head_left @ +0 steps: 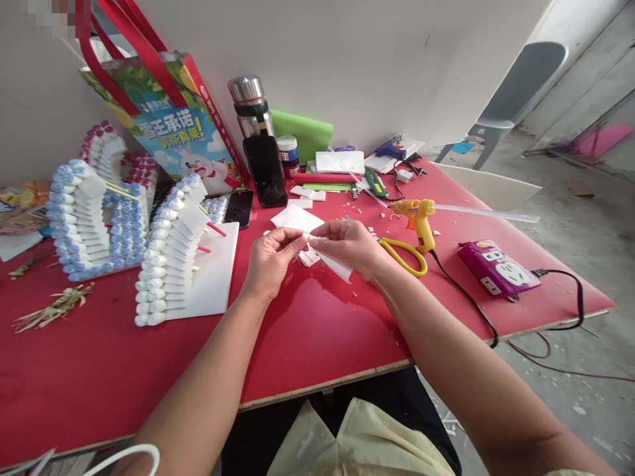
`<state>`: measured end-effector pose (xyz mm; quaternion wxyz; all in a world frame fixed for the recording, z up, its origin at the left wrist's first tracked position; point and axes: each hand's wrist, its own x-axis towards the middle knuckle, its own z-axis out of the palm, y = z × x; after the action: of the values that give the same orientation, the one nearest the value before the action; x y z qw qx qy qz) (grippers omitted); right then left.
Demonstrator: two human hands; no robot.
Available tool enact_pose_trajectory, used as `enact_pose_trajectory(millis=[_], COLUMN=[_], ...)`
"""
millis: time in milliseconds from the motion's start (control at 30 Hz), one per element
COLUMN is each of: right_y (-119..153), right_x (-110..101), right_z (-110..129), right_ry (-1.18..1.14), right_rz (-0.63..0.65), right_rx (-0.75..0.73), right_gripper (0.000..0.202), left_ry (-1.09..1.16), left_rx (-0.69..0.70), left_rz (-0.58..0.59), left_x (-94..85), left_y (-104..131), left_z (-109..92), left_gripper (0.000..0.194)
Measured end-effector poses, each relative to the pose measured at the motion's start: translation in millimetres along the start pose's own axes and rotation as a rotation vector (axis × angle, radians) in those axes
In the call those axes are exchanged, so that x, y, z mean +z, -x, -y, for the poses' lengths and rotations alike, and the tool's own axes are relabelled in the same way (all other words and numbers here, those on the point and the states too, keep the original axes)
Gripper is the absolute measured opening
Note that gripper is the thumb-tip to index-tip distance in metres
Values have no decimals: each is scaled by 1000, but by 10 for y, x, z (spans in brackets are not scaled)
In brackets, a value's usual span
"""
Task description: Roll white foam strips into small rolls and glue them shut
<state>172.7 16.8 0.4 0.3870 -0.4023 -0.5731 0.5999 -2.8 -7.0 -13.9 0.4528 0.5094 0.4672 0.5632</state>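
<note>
Over the middle of the red table, my left hand and my right hand meet fingertip to fingertip. Both are closed in a pinch on a thin white paper piece. Its bunched end sits between the fingertips, and the loose part hangs below my right hand. Just behind the hands lies a white sheet, partly covered by them. White scraps rest on the table beneath. Left of my left hand stands a curved row of white paper pieces with rounded tips, on a white board.
A yellow glue gun with a clear stick, yellow-handled scissors and a purple power strip lie right. Behind are a phone, a steel bottle and a box cutter. Blue-tipped paper pieces and a shopping bag stand left.
</note>
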Motion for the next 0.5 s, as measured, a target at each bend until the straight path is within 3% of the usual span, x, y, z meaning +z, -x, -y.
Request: enact_pose_trajectory(millis=[100, 200, 500], right_y=[14, 52, 117], right_x=[76, 148, 119], right_z=[-20, -17, 10], right_ry=[371, 545, 575], right_rz=[-217, -364, -183], right_rx=[-139, -216, -422], right_gripper=[19, 14, 12], left_ry=[-27, -41, -26], left_rx=[0, 8, 42], left_rz=[-56, -95, -148], left_x=[81, 152, 81], left_y=[28, 52, 30], left_z=[-1, -5, 3], left_gripper=[23, 24, 22])
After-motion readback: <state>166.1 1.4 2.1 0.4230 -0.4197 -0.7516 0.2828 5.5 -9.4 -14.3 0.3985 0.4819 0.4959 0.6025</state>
